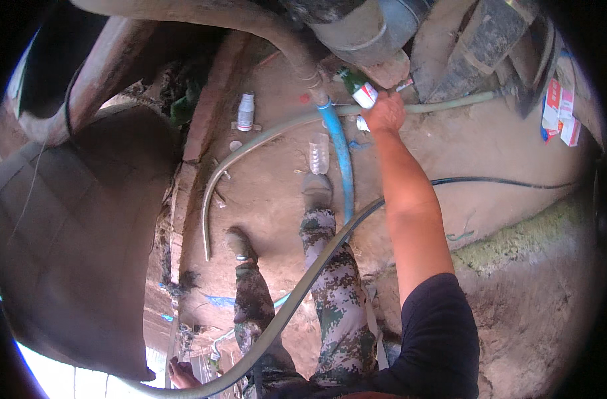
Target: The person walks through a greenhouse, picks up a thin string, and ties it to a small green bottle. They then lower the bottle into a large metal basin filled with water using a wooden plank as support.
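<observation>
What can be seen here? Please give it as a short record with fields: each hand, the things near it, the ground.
right hand: the right hand is stretched forward, its fingers closed on a green bottle with a white label
left hand: low at the bottom edge, the left hand lies beside the long grey hose; its grip cannot be told
near the right hand: blue pipe, pale curved hose
on the ground: clear plastic bottle, small white bottle, black cable
ground: bare earth floor
</observation>
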The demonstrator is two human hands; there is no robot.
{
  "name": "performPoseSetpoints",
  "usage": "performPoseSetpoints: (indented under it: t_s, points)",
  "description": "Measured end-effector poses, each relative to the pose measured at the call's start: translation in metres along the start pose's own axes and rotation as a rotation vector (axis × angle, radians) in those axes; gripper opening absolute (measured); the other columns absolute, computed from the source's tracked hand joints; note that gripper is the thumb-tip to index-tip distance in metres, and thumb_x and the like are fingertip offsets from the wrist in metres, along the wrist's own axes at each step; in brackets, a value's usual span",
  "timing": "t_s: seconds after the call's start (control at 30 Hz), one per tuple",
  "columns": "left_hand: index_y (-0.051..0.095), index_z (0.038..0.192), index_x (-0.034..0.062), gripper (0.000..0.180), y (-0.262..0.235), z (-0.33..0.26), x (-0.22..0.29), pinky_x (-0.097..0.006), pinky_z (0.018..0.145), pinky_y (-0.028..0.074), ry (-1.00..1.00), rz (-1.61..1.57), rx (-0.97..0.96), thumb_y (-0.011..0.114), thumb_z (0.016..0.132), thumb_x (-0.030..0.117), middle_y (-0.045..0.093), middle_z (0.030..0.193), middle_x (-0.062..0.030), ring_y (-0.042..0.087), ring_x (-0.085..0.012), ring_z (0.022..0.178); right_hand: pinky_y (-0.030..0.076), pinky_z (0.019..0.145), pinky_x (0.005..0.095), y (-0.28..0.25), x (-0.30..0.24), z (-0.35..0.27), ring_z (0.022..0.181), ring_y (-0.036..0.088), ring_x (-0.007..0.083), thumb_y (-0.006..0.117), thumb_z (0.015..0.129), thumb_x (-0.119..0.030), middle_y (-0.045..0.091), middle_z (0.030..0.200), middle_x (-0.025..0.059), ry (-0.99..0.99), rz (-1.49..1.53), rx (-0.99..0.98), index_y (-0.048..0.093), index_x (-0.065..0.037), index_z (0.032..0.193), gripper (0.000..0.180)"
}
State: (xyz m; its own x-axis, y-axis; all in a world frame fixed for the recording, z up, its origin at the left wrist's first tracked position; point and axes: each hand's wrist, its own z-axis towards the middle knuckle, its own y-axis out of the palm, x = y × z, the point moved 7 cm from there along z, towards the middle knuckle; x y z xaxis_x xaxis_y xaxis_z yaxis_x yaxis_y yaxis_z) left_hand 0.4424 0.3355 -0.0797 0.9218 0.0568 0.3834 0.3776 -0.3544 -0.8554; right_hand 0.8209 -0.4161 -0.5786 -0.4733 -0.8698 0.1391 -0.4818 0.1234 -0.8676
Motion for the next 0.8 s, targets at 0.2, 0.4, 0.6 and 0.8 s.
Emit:
performPoseSetpoints:
  t_s: [0.2,0.4,0.6,0.8]
  points:
    - [0.060,0.106,0.0045,0.028,-0.046,0.027,-0.013,-0.025,0.054,0.039,0.593,0.455,-0.263,0.060,0.098,0.031,0.049,0.071,0.0014,0.048,-0.0081,0.063,0.052,0.089,0.0474,-0.014,0.036,-0.072,0.102,0.064,0.0355,0.083,0.061,-0.045,0.065,0.111,0.0223,0.183,0.223,-0.159,0.065,0.001,0.110,0.069]
    - [0.062,0.099,0.0006,0.010,-0.004,-0.030,0.051,-0.033,0.063,0.045,0.162,0.103,-0.354,0.061,0.090,0.004,0.052,0.082,-0.0030,0.051,-0.0164,0.073,0.053,0.075,0.0343,-0.088,0.055,-0.224,0.092,0.063,0.0180,0.079,0.077,-0.035,0.066,0.105,0.0077,0.380,1.287,-0.631,0.060,-0.001,0.119,0.056]
    - [0.063,0.097,0.0046,0.014,-0.019,-0.064,0.081,-0.023,0.057,0.041,-0.027,-0.299,-0.355,0.064,0.095,0.018,0.046,0.069,0.0027,0.045,-0.0068,0.061,0.044,0.096,0.0331,-0.302,0.011,-0.350,0.107,0.056,0.0164,0.079,0.072,-0.034,0.060,0.115,0.0041,-0.130,1.636,-0.873,0.052,-0.003,0.134,0.074]
    - [0.063,0.114,0.0000,0.030,-0.058,-0.068,0.081,-0.025,0.058,0.049,-0.004,-0.355,-0.440,0.065,0.096,0.024,0.056,0.071,0.0001,0.055,-0.0107,0.061,0.039,0.103,0.0329,-0.519,-0.062,-0.459,0.121,0.050,0.0195,0.080,0.063,-0.036,0.055,0.128,0.0108,-0.610,1.464,-1.161,0.041,0.002,0.144,0.098]
